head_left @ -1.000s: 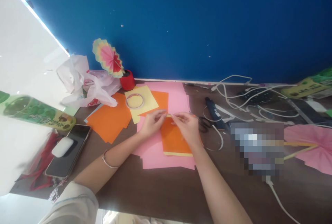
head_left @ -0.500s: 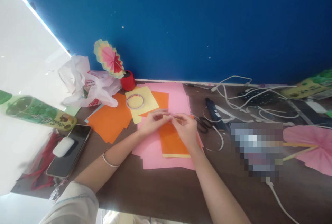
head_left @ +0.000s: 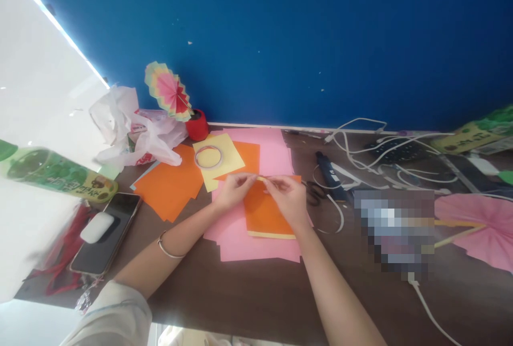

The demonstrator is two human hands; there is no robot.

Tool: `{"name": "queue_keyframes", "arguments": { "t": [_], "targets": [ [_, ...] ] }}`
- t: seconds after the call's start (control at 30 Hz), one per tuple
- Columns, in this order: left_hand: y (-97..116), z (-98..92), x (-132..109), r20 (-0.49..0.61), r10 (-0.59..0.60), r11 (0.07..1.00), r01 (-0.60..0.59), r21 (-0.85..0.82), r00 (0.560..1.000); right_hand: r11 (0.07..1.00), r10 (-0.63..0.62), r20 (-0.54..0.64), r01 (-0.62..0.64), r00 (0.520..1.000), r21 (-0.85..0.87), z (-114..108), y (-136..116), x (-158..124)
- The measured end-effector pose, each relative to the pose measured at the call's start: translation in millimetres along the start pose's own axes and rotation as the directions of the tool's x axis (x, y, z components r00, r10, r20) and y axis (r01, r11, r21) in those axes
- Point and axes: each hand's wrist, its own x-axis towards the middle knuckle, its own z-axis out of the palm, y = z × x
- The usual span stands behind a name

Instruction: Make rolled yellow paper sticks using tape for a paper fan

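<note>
An orange sheet of paper (head_left: 264,215) with narrow yellow strips at its near and far edges lies over a stack of pink paper (head_left: 248,250). My left hand (head_left: 237,190) pinches the sheet's far edge near its left end. Close by on the right, my right hand (head_left: 288,199) pinches the same edge between thumb and fingers. A short yellow strip shows between the fingertips. To the left of my hands, a yellow sheet (head_left: 232,156) carries a ring-shaped roll of tape (head_left: 208,167).
More orange sheets (head_left: 168,191), a phone (head_left: 96,252) with a white case on it, and a green bottle (head_left: 64,175) lie left. Behind stands a red pot (head_left: 197,125) with a paper fan (head_left: 166,86). Scissors (head_left: 315,193), cables (head_left: 360,159) and a pink fan (head_left: 481,228) are right.
My fingertips have moved slightly apart, so a bit of the yellow edge now shows between them. The orange sheet has shifted slightly left and toward the wall.
</note>
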Motion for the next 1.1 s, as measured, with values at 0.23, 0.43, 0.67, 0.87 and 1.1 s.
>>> {"name": "queue_keyframes", "arguments": {
  "t": [0.23, 0.43, 0.67, 0.87, 1.1],
  "targets": [
    [-2, 0.6, 0, 0.040, 0.047, 0.998, -0.045, -0.051, 0.998, 0.998, 0.042, -0.007, -0.042, 0.999, 0.040, 0, 2, 1],
    [-1, 0.8, 0, 0.033, 0.032, 0.999, -0.031, -0.010, 0.999, 0.998, 0.047, -0.025, -0.046, 0.999, 0.036, 0, 1, 1],
    [-3, 1.4, 0, 0.027, 0.032, 0.999, -0.032, 0.008, 0.999, 0.998, 0.059, -0.039, -0.058, 0.997, 0.027, 1, 4, 2],
    [-2, 1.2, -1, 0.027, 0.025, 0.999, -0.024, -0.042, 0.999, 0.999, 0.040, -0.033, -0.041, 0.999, -0.021, 2, 1, 1],
    [0, 2.1, 1, 0.040, 0.063, 0.998, -0.063, -0.009, 0.997, 0.999, 0.004, 0.012, -0.004, 1.000, -0.047, 6, -9, -3]
  ]
}}
